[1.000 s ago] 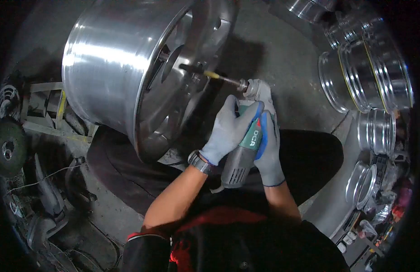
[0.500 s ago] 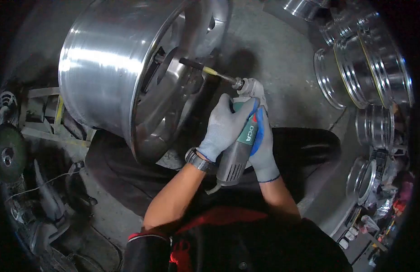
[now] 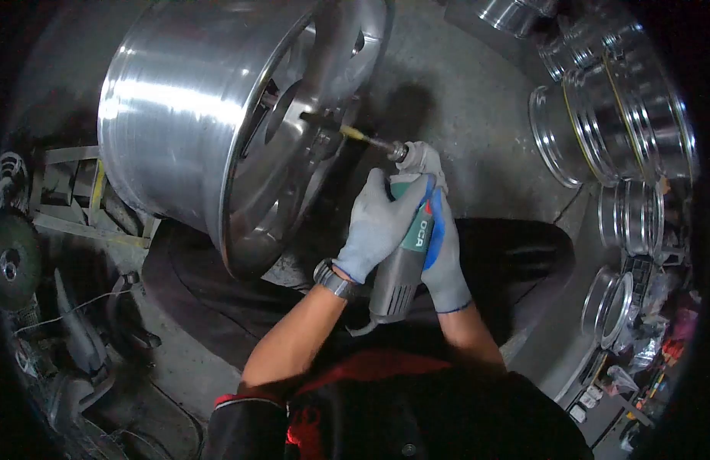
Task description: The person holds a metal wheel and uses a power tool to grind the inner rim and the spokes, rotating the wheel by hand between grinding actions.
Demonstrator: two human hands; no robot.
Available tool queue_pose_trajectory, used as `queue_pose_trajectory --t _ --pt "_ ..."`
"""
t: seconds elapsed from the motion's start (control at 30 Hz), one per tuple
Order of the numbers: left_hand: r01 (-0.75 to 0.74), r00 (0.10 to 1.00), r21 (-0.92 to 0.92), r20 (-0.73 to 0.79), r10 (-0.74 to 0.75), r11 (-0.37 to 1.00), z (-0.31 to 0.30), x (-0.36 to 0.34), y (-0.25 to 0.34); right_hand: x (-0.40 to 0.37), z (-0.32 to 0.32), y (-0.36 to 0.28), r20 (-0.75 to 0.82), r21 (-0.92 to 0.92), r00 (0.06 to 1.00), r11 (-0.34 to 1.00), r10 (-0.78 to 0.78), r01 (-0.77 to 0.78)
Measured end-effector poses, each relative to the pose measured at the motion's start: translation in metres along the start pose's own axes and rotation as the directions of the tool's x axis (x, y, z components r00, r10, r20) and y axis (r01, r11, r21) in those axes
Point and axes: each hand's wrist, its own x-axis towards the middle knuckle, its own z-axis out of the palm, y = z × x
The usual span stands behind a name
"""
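A grey and green power tool (image 3: 405,253) lies between my two gloved hands. My left hand (image 3: 379,215) wraps its left side, fingers closed round the body below the metal head. On the other side my right hand (image 3: 445,253) grips it, the blue palm of the glove against the casing. From the tool's head a shaft with a yellow section (image 3: 356,135) points left, its dark end at the spokes of a large metal wheel rim (image 3: 179,100). Whether that end touches the spokes is hard to tell.
Several shiny rims (image 3: 631,123) stand along the right side. Small items and plastic bags (image 3: 650,345) lie at the lower right. At the left are a metal frame (image 3: 87,230), a round disc (image 3: 14,261) and dark metal parts with a thin cable.
Both hands and the tool have shifted slightly down. The shaft's dark end now sits a little lower on the rim's spokes. The large rim looks about the same.
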Motion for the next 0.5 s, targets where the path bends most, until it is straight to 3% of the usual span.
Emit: queue_pose_trajectory --t 0.13,0.2,0.33,0.37,0.5 --pt "0.040 0.999 0.044 -0.017 -0.039 0.998 -0.001 -0.003 -0.001 -0.002 0.002 -0.003 0.016 0.120 0.997 0.990 0.072 -0.074" --pt "0.008 1.000 -0.035 0.012 -0.008 0.999 -0.001 0.001 0.001 -0.002 0.003 -0.004 0.027 0.143 0.995 0.985 0.094 -0.097" --pt "-0.022 0.995 0.021 0.093 0.020 1.000 -0.005 0.009 0.007 0.004 -0.002 0.000 -0.048 -0.001 0.998 0.999 -0.045 0.045" --pt "-0.032 0.995 -0.059 0.090 0.038 0.998 -0.004 0.008 0.003 0.002 -0.002 0.000 -0.070 -0.083 0.993 0.992 -0.096 0.090" --pt "-0.043 0.998 -0.164 0.037 0.050 0.985 -0.001 -0.005 -0.003 -0.008 0.006 -0.011 -0.015 -0.052 1.000 0.999 -0.005 0.004"
